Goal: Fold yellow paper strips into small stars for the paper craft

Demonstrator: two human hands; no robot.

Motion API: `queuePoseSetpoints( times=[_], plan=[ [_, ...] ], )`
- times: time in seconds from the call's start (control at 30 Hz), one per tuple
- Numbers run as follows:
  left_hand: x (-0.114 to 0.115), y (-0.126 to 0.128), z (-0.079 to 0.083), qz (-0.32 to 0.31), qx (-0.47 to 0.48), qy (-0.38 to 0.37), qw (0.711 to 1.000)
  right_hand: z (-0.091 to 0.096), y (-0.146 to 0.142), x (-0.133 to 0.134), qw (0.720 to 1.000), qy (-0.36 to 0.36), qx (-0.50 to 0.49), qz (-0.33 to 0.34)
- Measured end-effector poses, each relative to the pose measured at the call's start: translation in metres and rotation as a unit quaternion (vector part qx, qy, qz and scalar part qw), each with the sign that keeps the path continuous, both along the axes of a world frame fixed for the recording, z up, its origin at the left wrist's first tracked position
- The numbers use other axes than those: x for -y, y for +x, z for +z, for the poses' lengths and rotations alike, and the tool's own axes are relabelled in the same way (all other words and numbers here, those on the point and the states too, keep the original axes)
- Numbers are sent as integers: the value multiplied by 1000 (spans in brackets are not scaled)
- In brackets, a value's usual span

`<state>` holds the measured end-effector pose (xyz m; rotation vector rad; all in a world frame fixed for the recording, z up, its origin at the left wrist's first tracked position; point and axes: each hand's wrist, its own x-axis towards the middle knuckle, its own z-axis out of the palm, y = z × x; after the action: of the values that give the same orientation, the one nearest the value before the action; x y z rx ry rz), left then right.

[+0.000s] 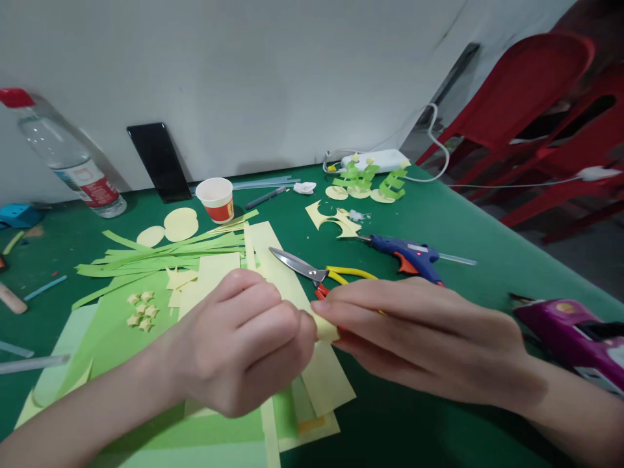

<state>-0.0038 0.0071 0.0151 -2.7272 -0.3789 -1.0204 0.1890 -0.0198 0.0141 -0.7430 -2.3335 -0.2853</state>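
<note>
My left hand (244, 344) and my right hand (419, 331) meet above the green table (439, 416), both closed on a small folded piece of pale yellow paper (325, 328) pinched between their fingertips. Most of that paper is hidden by the fingers. Under the hands lie sheets and strips of yellow and green paper (287, 279). Scissors with yellow handles (312, 270) lie just behind my right fingertips. Several tiny folded paper stars (142, 310) sit on a green sheet to the left of my left hand.
A blue glue gun (409, 253) lies right of the scissors, a purple tool (575, 338) at the right edge. Behind stand a paper cup (216, 198), a water bottle (68, 156), a black phone (158, 161), yellow circles (180, 223), green paper spirals (365, 179) and red chairs (526, 104).
</note>
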Motion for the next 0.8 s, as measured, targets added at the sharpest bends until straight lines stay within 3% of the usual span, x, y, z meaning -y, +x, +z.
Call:
queuePoseSetpoints(
  times=[0.13, 0.33, 0.63, 0.8],
  plan=[
    [3, 1, 5, 3, -23, 24, 999, -3, -1, 1, 999, -14, -35, 9],
    [4, 0, 2, 58, -12, 52, 997, -8, 1, 4, 996, -15, -52, -66],
    [2, -4, -1, 29, -34, 51, 998, -6, 1, 0, 998, 22, -17, -62],
    [-1, -2, 0, 55, -22, 70, 996, -4, 3, 1, 998, 24, 0, -51]
  ],
)
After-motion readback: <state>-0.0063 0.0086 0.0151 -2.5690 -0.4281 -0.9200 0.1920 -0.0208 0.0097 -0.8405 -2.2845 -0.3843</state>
